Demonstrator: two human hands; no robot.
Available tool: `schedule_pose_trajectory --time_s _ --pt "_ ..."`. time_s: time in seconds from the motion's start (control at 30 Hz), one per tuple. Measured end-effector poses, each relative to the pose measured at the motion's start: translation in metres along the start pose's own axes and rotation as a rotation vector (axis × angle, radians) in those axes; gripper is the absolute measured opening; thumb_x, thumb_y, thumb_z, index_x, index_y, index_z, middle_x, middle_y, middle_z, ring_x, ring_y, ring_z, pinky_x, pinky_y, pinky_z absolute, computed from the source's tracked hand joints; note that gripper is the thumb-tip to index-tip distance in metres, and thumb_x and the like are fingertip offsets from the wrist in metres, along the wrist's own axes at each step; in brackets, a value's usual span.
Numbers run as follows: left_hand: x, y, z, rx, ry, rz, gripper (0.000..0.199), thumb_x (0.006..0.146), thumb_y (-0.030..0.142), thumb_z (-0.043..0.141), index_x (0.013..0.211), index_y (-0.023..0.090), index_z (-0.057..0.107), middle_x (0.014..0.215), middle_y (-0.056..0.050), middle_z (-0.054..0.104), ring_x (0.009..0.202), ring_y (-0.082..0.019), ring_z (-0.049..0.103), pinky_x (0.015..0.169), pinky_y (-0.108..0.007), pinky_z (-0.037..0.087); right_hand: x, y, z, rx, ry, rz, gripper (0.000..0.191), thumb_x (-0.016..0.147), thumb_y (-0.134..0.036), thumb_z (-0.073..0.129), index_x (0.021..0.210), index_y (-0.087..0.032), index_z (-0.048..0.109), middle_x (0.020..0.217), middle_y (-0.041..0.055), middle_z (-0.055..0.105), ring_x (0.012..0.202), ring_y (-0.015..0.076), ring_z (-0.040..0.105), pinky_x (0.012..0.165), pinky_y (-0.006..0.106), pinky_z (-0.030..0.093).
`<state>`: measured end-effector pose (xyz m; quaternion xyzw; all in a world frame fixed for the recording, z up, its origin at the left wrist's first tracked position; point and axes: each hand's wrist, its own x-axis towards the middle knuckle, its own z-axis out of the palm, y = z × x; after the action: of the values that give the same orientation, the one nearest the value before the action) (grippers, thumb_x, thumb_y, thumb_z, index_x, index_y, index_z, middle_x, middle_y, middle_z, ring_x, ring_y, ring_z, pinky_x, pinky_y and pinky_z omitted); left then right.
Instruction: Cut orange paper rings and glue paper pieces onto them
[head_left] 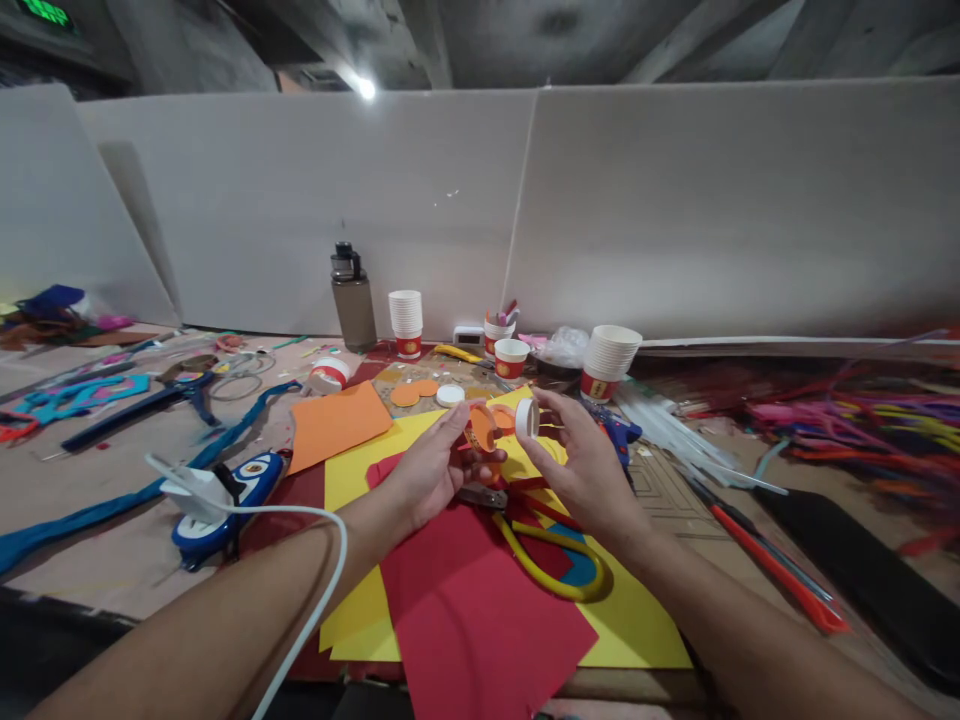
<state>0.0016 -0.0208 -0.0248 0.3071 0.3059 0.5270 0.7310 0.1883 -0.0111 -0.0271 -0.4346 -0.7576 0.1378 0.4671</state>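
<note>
A white round lid [527, 419] is standing on edge in the right hand [581, 462]. An orange paper cutout [480, 428] is tilting in the left hand [429, 462].

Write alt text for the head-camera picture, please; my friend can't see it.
A person's left hand holds an orange piece and their right hand a round white cap above a cluttered table. Beneath are yellow-handled scissors, red paper and yellow paper; behind stand stacked paper cups and a bottle.

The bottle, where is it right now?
In the head view, the bottle stands left of centre, in front of the pale board, just left of a stack of cups.
</note>
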Motion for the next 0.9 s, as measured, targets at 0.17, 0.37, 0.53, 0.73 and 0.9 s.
schedule_pose_trajectory --time_s 0.17,0.37,0.53,0.73,0.9 --pt "-0.003 0.002 0.002 0.005 -0.014 0.049 0.032 0.087 0.031 0.063 0.117 0.022 0.059 0.103 -0.006 0.067 0.078 -0.015 0.067 0.063 -0.026 0.054 0.000 -0.005 -0.001 0.040 -0.014 -0.026 0.039 0.090 -0.029 0.057 0.129 -0.026 0.052 0.128 0.0091 0.054 0.113 0.0224 0.058 0.091 0.039 0.054" --pt "-0.005 0.002 0.003 -0.014 -0.096 0.024 0.030 0.086 0.024 0.064 0.116 0.021 0.060 0.106 -0.006 0.066 0.083 -0.013 0.065 0.076 -0.029 0.054 -0.002 -0.010 -0.002 -0.009 -0.036 -0.037 0.039 0.092 -0.035 0.057 0.129 -0.026 0.051 0.123 0.0091 0.057 0.099 0.0208 0.060 0.087 0.040 0.054" --pt "-0.006 0.002 0.006 -0.024 -0.117 -0.028 0.023 0.089 0.028 0.059 0.111 0.019 0.062 0.101 -0.007 0.067 0.080 -0.014 0.066 0.073 -0.028 0.055 -0.003 -0.012 -0.004 0.012 -0.044 -0.022 0.039 0.092 -0.040 0.056 0.128 -0.025 0.051 0.116 0.0084 0.059 0.086 0.0183 0.061 0.082 0.039 0.054" --pt "-0.001 -0.002 -0.001 0.006 -0.137 -0.098 0.037 0.090 0.045 0.055 0.118 0.022 0.057 0.093 -0.008 0.067 0.073 -0.019 0.068 0.058 -0.030 0.055 -0.003 -0.016 -0.005 0.029 -0.050 -0.018 0.037 0.093 -0.041 0.055 0.126 -0.025 0.052 0.115 0.0092 0.060 0.085 0.0187 0.061 0.082 0.039 0.053" --pt "0.000 -0.004 -0.002 0.047 -0.080 -0.127 0.045 0.089 0.055 0.050 0.118 0.020 0.056 0.080 -0.006 0.067 0.058 -0.014 0.062 0.053 -0.027 0.052 -0.003 -0.016 -0.005 -0.023 -0.027 -0.080 0.039 0.091 -0.038 0.058 0.128 -0.026 0.051 0.116 0.0079 0.059 0.088 0.0186 0.060 0.082 0.038 0.053"
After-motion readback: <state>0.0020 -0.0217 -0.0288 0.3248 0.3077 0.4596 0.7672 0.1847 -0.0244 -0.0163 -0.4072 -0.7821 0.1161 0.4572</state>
